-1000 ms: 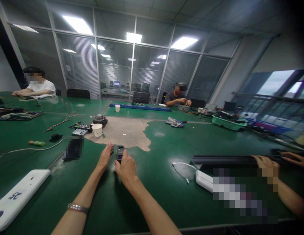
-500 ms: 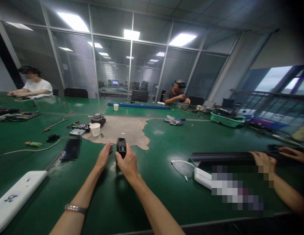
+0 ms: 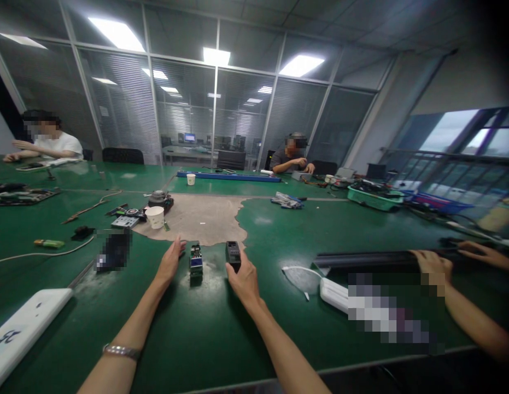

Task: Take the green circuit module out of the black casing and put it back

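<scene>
A small circuit board with a blue screen (image 3: 196,264) stands on the green table in front of me, between my hands. To its left is my left hand (image 3: 171,261), open with the fingers stretched forward, apart from the board and holding nothing. My right hand (image 3: 245,277) is closed around a black plastic housing with cut-outs in its top (image 3: 233,253), a little to the right of the board. The housing's lower part is hidden behind the fingers.
A paper cup (image 3: 155,218) and a black motor-like part (image 3: 159,201) stand beyond my left hand. A white power bank (image 3: 28,328) lies at left, another white block (image 3: 334,295) at right. A co-worker's hand (image 3: 434,269) rests on a long black bar (image 3: 361,260).
The black housing has come away from the circuit board and moved right in my right hand. The board now stands uncovered on the table. My left hand stays beside it.
</scene>
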Available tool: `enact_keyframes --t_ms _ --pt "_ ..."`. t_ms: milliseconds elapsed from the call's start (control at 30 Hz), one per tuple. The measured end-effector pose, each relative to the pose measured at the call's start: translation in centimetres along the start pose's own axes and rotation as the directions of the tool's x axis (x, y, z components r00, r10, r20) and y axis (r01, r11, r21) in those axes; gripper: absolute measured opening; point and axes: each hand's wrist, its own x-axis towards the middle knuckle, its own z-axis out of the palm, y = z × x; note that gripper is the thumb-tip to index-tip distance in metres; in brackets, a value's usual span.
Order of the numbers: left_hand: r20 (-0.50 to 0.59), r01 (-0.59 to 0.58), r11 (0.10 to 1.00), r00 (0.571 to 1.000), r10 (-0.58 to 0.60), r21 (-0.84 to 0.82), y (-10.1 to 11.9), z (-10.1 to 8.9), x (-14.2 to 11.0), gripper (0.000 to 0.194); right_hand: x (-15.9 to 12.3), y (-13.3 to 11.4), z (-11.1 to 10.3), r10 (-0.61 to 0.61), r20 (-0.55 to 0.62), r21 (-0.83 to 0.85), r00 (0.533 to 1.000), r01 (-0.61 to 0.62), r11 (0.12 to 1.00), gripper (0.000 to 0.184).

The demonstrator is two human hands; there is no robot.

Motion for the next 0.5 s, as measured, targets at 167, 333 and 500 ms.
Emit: enact_keyframes --t_ms 167,333,500 --pt "-0.009 -0.005 1.0 1.0 0.005 -0.002 0.15 0.02 -0.15 0.076 -0.3 0.55 0.89 -0.055 -0.02 -0.049 0.998 0.054 0.997 0.067" --pt "-0.023 0.002 1.0 1.0 -0.002 -0.019 0.24 0.13 -0.24 0.077 -0.64 0.87 1.12 -0.084 -0.068 -0.004 0.994 0.084 0.996 0.075" --pt "-0.032 0.009 1.0 0.999 -0.009 -0.029 0.4 0.2 -0.31 0.077 -0.51 0.4 0.41 -0.052 -0.037 0.048 0.998 0.054 0.997 0.059"
